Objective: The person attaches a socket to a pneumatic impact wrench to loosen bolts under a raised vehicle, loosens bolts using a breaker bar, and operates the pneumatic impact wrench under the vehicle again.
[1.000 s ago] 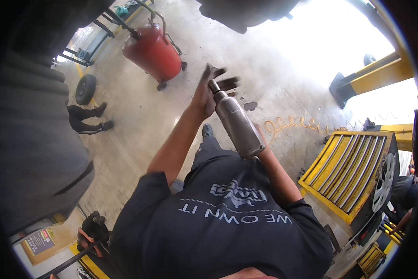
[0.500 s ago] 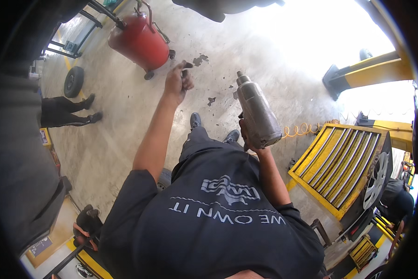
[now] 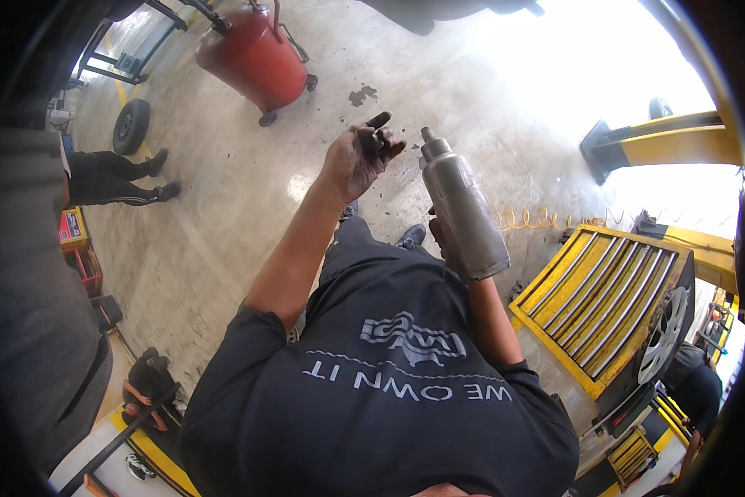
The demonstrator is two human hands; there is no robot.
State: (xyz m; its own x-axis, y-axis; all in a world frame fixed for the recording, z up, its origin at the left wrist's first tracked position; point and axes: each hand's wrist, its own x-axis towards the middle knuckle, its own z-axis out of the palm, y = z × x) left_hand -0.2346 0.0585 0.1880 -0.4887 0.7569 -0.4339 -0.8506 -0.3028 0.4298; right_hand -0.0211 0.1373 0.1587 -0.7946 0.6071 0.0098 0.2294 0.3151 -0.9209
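Note:
A grey impact wrench [image 3: 465, 211] is upheld by my right hand [image 3: 443, 242], its narrow drive end pointing away from me. The tool body covers most of that hand's fingers. Just left of the drive end is my left hand [image 3: 357, 164], raised with the palm partly turned up and the fingers curled in. Something small and dark seems to lie among those blackened fingers, but I cannot make out what. This hand and the wrench are apart.
A red wheeled tank [image 3: 252, 60] stands ahead on the left, near a loose tyre [image 3: 131, 127]. On the right are a yellow tool cabinet [image 3: 602, 300], an orange coiled hose [image 3: 534, 219] and a yellow-black lift arm [image 3: 670, 142]. Other people [image 3: 111, 178] are around the workshop.
My left hand has moved right, closer to the wrench's drive end, and its palm has turned up. The wrench stays in my right hand, tilted slightly more upright.

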